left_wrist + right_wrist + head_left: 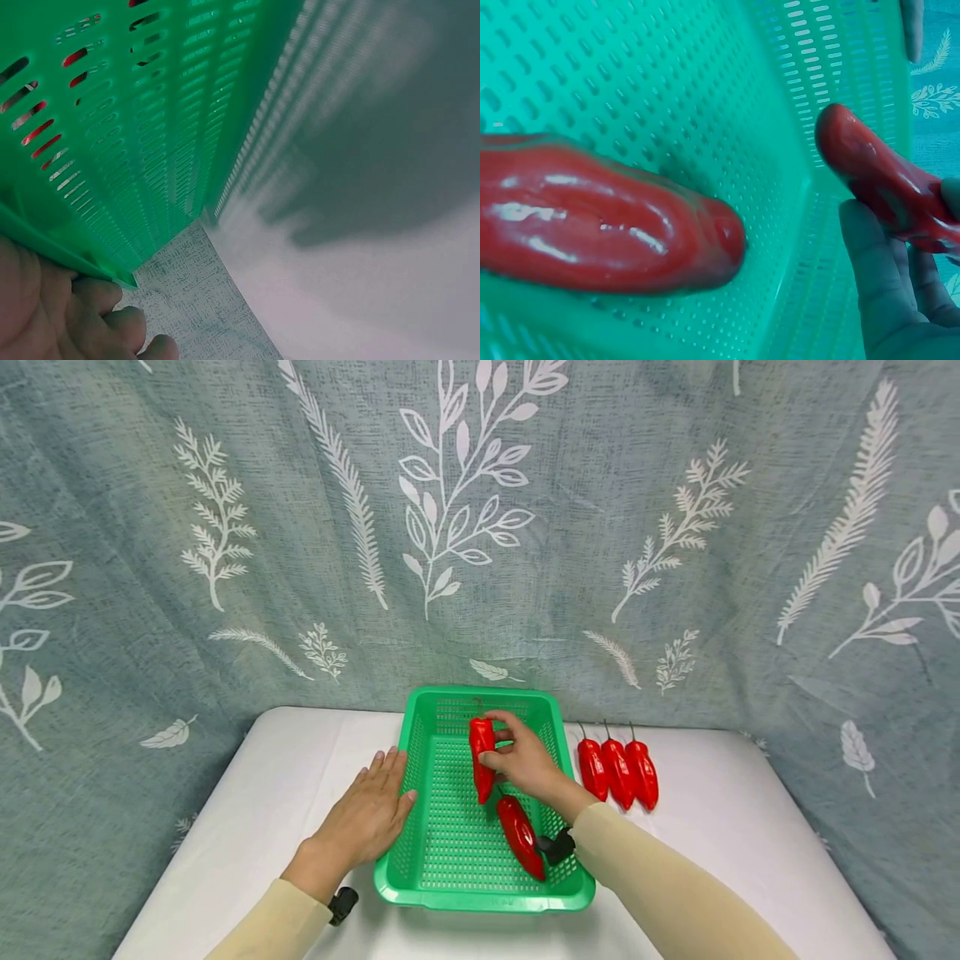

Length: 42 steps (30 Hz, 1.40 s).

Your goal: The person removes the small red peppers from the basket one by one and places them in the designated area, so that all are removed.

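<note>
A green plastic basket (465, 900) with slotted walls stands on the white table. Inside it, my right hand (525, 760) grips a glossy red chili pepper (482, 760) between thumb and fingers, its tip pointing down. A second red pepper (521, 837) lies on the basket floor at the right, below my right wrist; it fills much of the right wrist view. My left hand (367, 810) rests on the basket's left rim with straight fingers. In the left wrist view, the fingers (97, 315) sit at the rim, and red shows through the slots.
To the right of the basket, three red peppers (617, 772) lie side by side on the white table (720, 827), stems toward the back. A grey-green curtain (300, 527) with white leaf patterns hangs behind the table's far edge.
</note>
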Each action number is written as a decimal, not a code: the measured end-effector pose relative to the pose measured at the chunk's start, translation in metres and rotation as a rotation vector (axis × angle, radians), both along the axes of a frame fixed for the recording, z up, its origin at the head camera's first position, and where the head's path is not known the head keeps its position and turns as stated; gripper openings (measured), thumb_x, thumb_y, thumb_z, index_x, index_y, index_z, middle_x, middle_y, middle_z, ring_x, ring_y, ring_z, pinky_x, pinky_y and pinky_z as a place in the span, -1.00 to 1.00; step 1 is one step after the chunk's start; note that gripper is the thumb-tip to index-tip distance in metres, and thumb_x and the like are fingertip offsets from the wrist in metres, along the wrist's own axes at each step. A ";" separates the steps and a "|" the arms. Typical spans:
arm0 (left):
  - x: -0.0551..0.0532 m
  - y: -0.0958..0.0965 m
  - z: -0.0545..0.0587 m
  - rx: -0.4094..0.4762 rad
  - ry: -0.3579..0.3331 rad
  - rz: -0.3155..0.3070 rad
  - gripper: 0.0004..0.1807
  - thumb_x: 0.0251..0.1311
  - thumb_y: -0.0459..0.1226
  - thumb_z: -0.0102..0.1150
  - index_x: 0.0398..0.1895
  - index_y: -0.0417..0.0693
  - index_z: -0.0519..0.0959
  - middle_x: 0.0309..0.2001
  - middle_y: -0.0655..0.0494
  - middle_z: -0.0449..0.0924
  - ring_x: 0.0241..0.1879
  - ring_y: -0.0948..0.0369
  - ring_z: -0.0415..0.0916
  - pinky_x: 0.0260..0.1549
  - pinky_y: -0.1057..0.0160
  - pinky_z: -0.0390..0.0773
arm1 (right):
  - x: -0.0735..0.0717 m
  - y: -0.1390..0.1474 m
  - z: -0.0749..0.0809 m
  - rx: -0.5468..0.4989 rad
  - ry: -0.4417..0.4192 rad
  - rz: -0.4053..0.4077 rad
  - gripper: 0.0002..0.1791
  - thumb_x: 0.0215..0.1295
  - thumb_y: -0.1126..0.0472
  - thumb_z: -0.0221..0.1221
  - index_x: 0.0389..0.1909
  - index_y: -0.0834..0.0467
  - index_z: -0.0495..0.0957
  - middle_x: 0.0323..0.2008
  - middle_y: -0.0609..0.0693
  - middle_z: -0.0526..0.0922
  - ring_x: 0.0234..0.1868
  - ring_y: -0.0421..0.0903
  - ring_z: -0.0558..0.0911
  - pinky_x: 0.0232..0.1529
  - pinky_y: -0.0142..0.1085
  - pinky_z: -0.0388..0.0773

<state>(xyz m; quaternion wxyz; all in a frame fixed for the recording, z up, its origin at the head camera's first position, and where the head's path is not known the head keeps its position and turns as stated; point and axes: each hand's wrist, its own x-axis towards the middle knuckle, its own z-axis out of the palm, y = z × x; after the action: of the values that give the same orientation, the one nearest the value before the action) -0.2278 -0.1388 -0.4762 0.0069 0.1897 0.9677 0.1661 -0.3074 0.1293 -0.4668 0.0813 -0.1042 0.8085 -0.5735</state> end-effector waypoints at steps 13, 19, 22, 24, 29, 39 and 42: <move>0.002 0.000 0.003 -0.045 0.040 -0.004 -0.26 0.70 -0.04 -0.21 0.66 -0.40 0.02 0.66 -0.34 -0.02 0.67 -0.24 -0.09 0.60 -0.28 0.05 | 0.007 0.015 0.015 0.032 0.023 -0.043 -0.25 0.36 0.37 0.31 0.53 0.09 0.31 0.19 0.32 0.59 -0.01 0.11 0.74 -0.32 -0.05 0.82; 0.001 0.001 0.003 -0.042 0.042 -0.003 -0.26 0.70 -0.04 -0.20 0.65 -0.40 0.02 0.66 -0.34 -0.02 0.67 -0.24 -0.08 0.61 -0.27 0.05 | 0.008 0.021 0.020 0.039 0.022 -0.063 -0.25 0.35 0.36 0.33 0.53 0.04 0.33 0.20 0.32 0.60 -0.01 0.10 0.75 -0.30 -0.05 0.82; 0.001 0.001 0.003 -0.037 0.038 -0.004 -0.26 0.70 -0.04 -0.20 0.66 -0.40 0.01 0.66 -0.34 -0.01 0.67 -0.24 -0.08 0.61 -0.27 0.05 | 0.009 0.023 0.023 0.047 0.031 -0.065 -0.24 0.33 0.37 0.35 0.52 0.03 0.34 0.20 0.32 0.61 -0.02 0.11 0.76 -0.29 -0.03 0.82; 0.001 0.001 0.003 -0.031 0.035 -0.005 -0.26 0.70 -0.04 -0.20 0.66 -0.40 0.01 0.66 -0.34 -0.01 0.67 -0.23 -0.08 0.61 -0.27 0.05 | 0.010 0.024 0.025 0.050 0.035 -0.062 -0.23 0.32 0.39 0.35 0.52 0.04 0.34 0.21 0.33 0.60 -0.01 0.11 0.76 -0.28 -0.04 0.83; 0.002 0.001 0.002 -0.023 0.034 -0.005 -0.26 0.70 -0.04 -0.20 0.66 -0.40 0.01 0.66 -0.34 -0.01 0.67 -0.23 -0.08 0.60 -0.26 0.06 | 0.013 0.028 0.030 0.048 0.033 -0.043 -0.20 0.30 0.42 0.32 0.54 0.07 0.31 0.24 0.34 0.59 0.03 0.14 0.75 -0.28 -0.11 0.82; 0.001 0.002 0.001 -0.014 0.033 -0.003 -0.25 0.70 -0.04 -0.20 0.66 -0.40 0.00 0.66 -0.34 -0.01 0.67 -0.22 -0.09 0.60 -0.25 0.08 | 0.016 0.038 0.034 0.037 0.058 -0.042 -0.22 0.33 0.39 0.33 0.55 0.04 0.32 0.27 0.32 0.62 0.03 0.14 0.78 -0.26 -0.02 0.82; 0.001 0.001 0.001 -0.013 0.030 0.000 -0.25 0.70 -0.04 -0.21 0.66 -0.39 0.00 0.66 -0.33 -0.01 0.67 -0.22 -0.10 0.61 -0.25 0.07 | 0.016 0.042 0.035 0.037 0.057 -0.035 -0.22 0.35 0.38 0.31 0.56 0.04 0.30 0.28 0.32 0.61 0.06 0.14 0.77 -0.25 -0.05 0.82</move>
<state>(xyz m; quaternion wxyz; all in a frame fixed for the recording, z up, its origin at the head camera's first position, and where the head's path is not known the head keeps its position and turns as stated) -0.2264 -0.1376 -0.4753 -0.0066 0.1919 0.9688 0.1568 -0.2915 0.1712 -0.4317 0.0501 -0.1050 0.8226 -0.5566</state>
